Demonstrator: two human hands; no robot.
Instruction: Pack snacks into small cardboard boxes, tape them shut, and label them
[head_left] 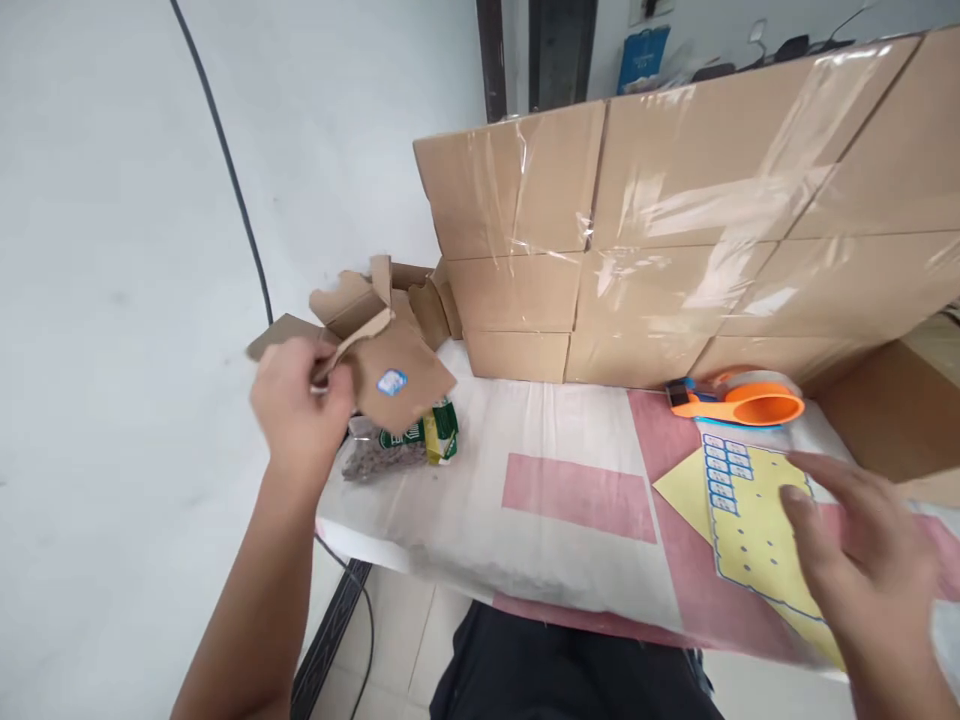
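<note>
At the left end of the table my left hand (304, 395) pinches the torn edge of a small brown cardboard box (401, 370), whose flaps stand open. A blue-and-white sticker (391, 382) shows on the box. Just below it lies a clear bag (386, 455) of small dark pieces with a green label, partly hidden by the cardboard. On the right my right hand (862, 550) hovers with thumb and fingers apart, holding nothing. Beneath and beside it is a yellow sheet of blue-edged stickers (757, 530), several still on its upper left.
A wall of taped cardboard boxes (667, 220) stands along the table's back. In front of its right part lies an orange tape dispenser (739, 402). An open carton (885, 400) is at the right. A white wall (112, 300) with a black cable borders the left.
</note>
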